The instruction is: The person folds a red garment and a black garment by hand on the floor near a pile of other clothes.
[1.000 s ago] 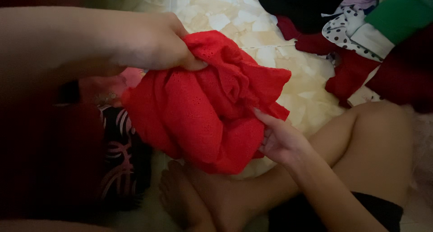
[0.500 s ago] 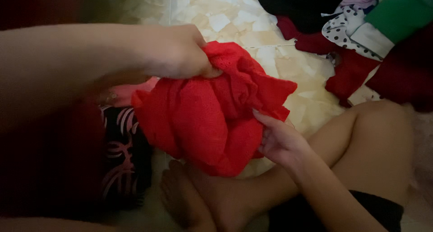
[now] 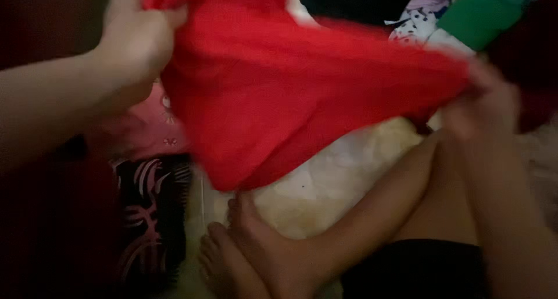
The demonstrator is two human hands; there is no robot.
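You're holding a red cloth [image 3: 279,95] stretched wide in the air, its top edge running from upper left down to the right. It's soft, loosely textured fabric, blurred, hanging above your crossed legs.

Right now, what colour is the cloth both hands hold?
Plain red cloth, stretched between left hand and right hand; head view.

Garment [image 3: 279,95] stretched between both grips: solid red. Below left grip: pink cloth [image 3: 165,127], then black fabric [image 3: 148,217] with pink stripes. Behind right grip: green piece [image 3: 485,11]; white cloth [image 3: 415,25] with dark dots. Shorts [image 3: 412,270]: black.
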